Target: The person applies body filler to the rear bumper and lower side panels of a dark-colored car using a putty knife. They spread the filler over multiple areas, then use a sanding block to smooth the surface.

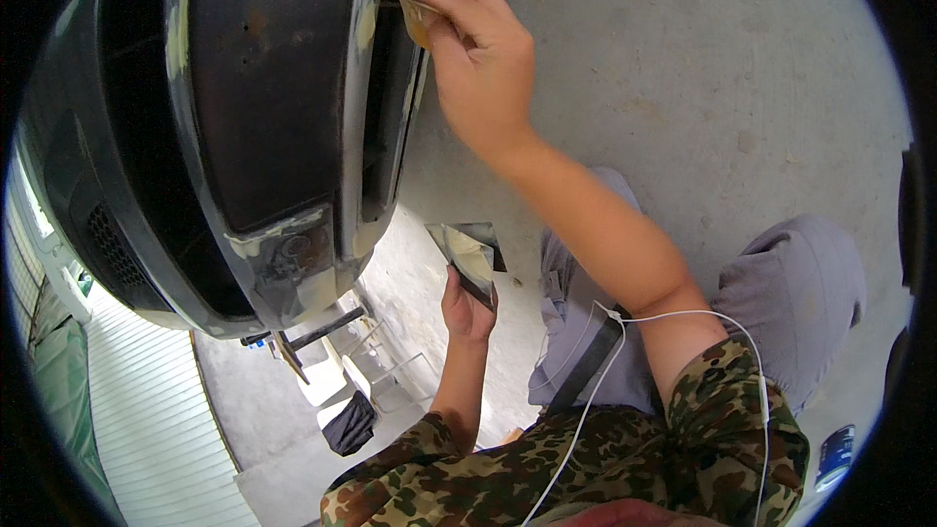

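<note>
A dark car bumper (pixel 264 88) with bare, scuffed strips fills the upper left. Pale putty patches (pixel 366 27) show on its ridges and lower corner. My right hand (pixel 485 63) pinches a thin yellowish putty spreader (pixel 418 27) between thumb and fingers, its tip at or very near the bumper's outer ridge; contact cannot be made out. Lower down, my left hand (pixel 469 316) grips a flat, dark mixing board (pixel 481 231) from below. Pale putty (pixel 468 252) is smeared across the board's top.
Grey concrete floor (pixel 664 68) stretches to the right. Beyond the bumper's lower end stand a white chair (pixel 327 381) and a black cloth (pixel 348 424). A blue can (pixel 835 456) is at lower right. A white cable (pixel 683 312) crosses my right arm.
</note>
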A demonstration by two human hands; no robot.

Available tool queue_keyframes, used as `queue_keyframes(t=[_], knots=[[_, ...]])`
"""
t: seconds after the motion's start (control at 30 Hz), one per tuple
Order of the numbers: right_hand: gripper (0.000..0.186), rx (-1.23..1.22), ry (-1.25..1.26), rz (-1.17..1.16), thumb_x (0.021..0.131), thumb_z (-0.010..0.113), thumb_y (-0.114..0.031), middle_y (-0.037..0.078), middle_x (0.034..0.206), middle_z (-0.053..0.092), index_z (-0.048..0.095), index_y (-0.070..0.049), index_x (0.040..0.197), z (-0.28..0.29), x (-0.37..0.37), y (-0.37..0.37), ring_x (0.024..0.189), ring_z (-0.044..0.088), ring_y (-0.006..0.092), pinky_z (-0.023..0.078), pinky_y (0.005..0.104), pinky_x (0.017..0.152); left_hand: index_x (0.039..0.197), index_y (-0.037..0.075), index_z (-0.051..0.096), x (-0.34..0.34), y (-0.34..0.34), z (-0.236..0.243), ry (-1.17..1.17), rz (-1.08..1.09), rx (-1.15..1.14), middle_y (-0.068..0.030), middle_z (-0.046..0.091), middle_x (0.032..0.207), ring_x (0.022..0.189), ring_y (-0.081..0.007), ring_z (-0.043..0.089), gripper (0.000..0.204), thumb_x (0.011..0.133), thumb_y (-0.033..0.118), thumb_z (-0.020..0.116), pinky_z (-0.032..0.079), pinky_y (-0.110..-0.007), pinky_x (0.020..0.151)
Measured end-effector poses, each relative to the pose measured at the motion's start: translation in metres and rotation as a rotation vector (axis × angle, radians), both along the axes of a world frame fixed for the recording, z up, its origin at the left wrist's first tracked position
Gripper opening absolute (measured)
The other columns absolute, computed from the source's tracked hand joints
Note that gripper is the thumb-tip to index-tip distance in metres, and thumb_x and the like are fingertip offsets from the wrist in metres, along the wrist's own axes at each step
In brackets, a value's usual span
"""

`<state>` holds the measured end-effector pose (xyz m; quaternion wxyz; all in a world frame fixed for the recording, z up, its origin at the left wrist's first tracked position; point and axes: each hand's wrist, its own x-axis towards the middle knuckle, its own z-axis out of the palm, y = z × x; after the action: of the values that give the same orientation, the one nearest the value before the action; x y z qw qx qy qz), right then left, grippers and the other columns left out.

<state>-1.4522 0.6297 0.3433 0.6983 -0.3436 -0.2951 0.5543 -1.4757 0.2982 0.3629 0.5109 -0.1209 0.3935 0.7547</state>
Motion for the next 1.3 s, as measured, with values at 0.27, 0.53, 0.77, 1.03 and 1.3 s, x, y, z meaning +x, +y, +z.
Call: queue_keyframes(t=[0.27,0.53,0.77,1.03,1.3], knots=[[0.031,0.091,-0.064,0.119,0.080,0.060,0.006,0.009,0.104,0.069,0.075,-0.011,0.101,0.007,-0.001,-0.025,0.088,0.069,0.0277,0.056,0.0336,0.075,0.139,0.007,0.050,0.003,0.002,0.002,0.009,-0.005,-0.004,-0.0084,0.056,0.140,0.129,-0.0233,0.053,0.040,0.104,0.027,0.048,0.045,-0.039,0.107],[0.028,0.055,-0.037,0.033,0.081,0.061,0.006,0.010,0.099,0.070,0.076,-0.010,0.099,0.010,0.008,-0.023,0.082,0.069,0.0258,0.055,0.0328,0.070,0.138,0.006,0.050,0.004,0.001,0.008,-0.005,-0.013,0.032,-0.0086,0.055,0.140,0.129,-0.0237,0.053,0.040,0.104,0.027,0.046,0.045,-0.039,0.107],[0.034,0.272,-0.431,-0.140,0.075,0.064,0.006,0.004,0.095,0.069,0.075,-0.013,0.101,0.030,0.013,-0.002,0.081,0.066,0.0232,0.053,0.0318,0.068,0.142,0.005,0.046,-0.004,-0.011,0.022,-0.051,-0.028,0.084,-0.0107,0.053,0.142,0.132,-0.0259,0.050,0.043,0.105,0.028,0.045,0.043,-0.041,0.109],[0.029,0.461,-0.662,-0.265,0.070,0.066,0.001,0.000,0.093,0.069,0.074,-0.014,0.094,0.059,-0.003,-0.005,0.082,0.066,0.0203,0.053,0.0312,0.066,0.143,0.005,0.044,-0.019,-0.026,0.036,-0.058,-0.030,0.105,-0.0115,0.052,0.143,0.132,-0.0265,0.050,0.044,0.105,0.028,0.044,0.042,-0.042,0.110],[0.028,0.510,-0.614,-0.086,0.069,0.067,-0.002,0.002,0.095,0.070,0.073,-0.014,0.093,0.074,0.000,-0.052,0.084,0.067,0.0230,0.054,0.0331,0.069,0.141,0.006,0.046,-0.026,-0.034,0.040,-0.028,0.003,0.052,-0.0102,0.054,0.140,0.129,-0.0268,0.053,0.043,0.105,0.028,0.045,0.045,-0.043,0.107]])
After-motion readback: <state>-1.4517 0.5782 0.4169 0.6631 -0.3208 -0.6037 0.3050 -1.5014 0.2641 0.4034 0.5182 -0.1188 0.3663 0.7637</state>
